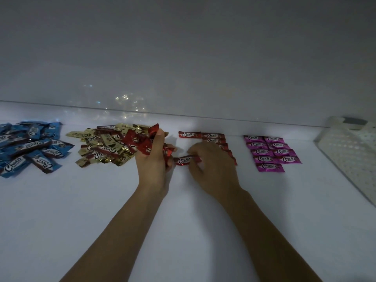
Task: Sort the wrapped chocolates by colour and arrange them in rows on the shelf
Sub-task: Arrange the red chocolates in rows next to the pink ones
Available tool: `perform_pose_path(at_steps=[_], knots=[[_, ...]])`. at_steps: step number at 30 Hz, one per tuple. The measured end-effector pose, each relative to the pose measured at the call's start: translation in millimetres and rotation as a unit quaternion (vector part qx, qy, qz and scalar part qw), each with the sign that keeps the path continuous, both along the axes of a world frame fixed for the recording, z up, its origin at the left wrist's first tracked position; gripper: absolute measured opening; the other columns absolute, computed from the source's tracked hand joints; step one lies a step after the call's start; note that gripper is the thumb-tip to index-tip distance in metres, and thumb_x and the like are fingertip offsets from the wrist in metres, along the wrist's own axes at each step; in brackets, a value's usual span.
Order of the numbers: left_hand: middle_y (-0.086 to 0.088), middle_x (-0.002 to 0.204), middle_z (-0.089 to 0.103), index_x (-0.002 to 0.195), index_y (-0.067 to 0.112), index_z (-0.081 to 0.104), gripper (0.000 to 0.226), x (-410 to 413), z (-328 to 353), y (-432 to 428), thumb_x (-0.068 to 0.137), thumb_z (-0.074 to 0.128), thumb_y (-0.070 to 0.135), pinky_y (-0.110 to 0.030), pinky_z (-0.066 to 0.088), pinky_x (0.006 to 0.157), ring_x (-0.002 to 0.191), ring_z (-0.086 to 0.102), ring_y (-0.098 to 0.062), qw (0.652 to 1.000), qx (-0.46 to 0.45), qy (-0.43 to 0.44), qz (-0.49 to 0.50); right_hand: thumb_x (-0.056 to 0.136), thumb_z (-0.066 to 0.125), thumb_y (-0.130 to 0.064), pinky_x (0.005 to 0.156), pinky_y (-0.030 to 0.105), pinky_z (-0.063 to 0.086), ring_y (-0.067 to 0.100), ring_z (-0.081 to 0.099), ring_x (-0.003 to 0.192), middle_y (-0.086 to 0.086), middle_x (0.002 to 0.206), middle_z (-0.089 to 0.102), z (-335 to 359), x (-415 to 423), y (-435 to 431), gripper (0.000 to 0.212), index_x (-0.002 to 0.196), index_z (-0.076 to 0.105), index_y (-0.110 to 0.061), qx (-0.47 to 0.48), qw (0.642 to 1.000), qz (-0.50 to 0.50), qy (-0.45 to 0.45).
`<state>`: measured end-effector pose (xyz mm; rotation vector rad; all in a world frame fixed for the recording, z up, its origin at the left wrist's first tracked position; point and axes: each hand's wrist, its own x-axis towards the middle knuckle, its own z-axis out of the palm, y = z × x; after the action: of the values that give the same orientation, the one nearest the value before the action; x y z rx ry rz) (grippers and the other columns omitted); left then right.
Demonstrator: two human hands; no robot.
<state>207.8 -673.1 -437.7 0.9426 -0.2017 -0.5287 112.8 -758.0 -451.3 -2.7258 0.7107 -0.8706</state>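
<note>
My left hand (151, 159) grips a bunch of red wrapped chocolates (140, 142) just above the white shelf (183, 220). My right hand (211, 165) pinches a single red chocolate (183, 160) by its right end, low over the shelf. Behind my right hand lie red chocolates in rows (211, 136), partly hidden by the hand. Pink chocolates (270, 152) lie in two neat columns to the right. A loose gold pile (101, 147) sits left of my left hand, and a loose blue pile (30, 147) lies at the far left.
A white perforated basket (350, 151) stands at the right edge of the shelf. The white back wall (183, 68) rises behind the chocolates.
</note>
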Motion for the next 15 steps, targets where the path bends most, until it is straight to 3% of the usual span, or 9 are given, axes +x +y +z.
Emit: perform_pose_path(at_steps=[3, 6, 8, 11, 15], knots=[[-0.007, 0.065, 0.054, 0.107, 0.005, 0.061, 0.020, -2.6, 0.4, 1.6, 0.096, 0.056, 0.021, -0.016, 0.033, 0.036, 0.038, 0.043, -0.006, 1.000, 0.003, -0.016, -0.014, 0.079, 0.058, -0.019, 0.070, 0.038, 0.051, 0.024, 0.061, 0.076, 0.003, 0.081, 0.067, -9.4, 8.1, 5.6, 0.017, 0.088, 0.070, -0.012, -0.041, 0.995, 0.051, 0.069], [-0.007, 0.059, 0.047, 0.102, 0.007, 0.059, 0.016, -4.3, -0.8, 0.1, 0.096, 0.057, 0.021, -0.015, 0.032, 0.035, 0.035, 0.041, -0.006, 0.999, -0.004, -0.020, -0.027, 0.088, 0.049, -0.028, 0.077, 0.040, 0.050, 0.028, 0.063, 0.085, 0.007, 0.094, 0.069, -10.6, 13.7, 1.6, 0.030, 0.102, 0.068, -0.010, -0.014, 0.993, 0.047, 0.106], [-0.008, 0.058, 0.045, 0.096, 0.009, 0.057, 0.014, -3.3, -1.8, -2.2, 0.095, 0.059, 0.024, -0.016, 0.031, 0.035, 0.035, 0.039, -0.007, 0.999, 0.008, -0.030, -0.029, 0.092, 0.040, -0.034, 0.087, 0.040, 0.047, 0.029, 0.061, 0.098, 0.011, 0.108, 0.066, -11.3, 15.1, -1.4, 0.042, 0.114, 0.062, -0.006, 0.007, 0.991, 0.053, 0.122], [-0.017, 0.075, 0.043, 0.093, 0.012, 0.056, 0.015, -2.2, -3.5, -3.1, 0.094, 0.060, 0.027, -0.018, 0.030, 0.035, 0.037, 0.037, -0.009, 0.998, 0.022, -0.041, -0.029, 0.096, 0.040, -0.030, 0.110, 0.045, 0.031, 0.035, 0.045, 0.127, 0.016, 0.133, 0.053, -12.8, 18.0, -3.9, 0.045, 0.131, 0.051, -0.004, -0.013, 0.989, 0.028, 0.148], [-0.017, 0.072, 0.043, 0.091, 0.014, 0.062, 0.015, -2.0, -4.2, -3.6, 0.094, 0.058, 0.028, -0.018, 0.033, 0.037, 0.038, 0.037, -0.009, 0.998, 0.018, -0.046, -0.027, 0.090, 0.025, -0.036, 0.108, 0.044, 0.035, 0.027, 0.055, 0.116, 0.009, 0.120, 0.063, -14.9, 23.1, -4.6, 0.054, 0.124, 0.058, -0.009, -0.031, 0.987, 0.026, 0.158]])
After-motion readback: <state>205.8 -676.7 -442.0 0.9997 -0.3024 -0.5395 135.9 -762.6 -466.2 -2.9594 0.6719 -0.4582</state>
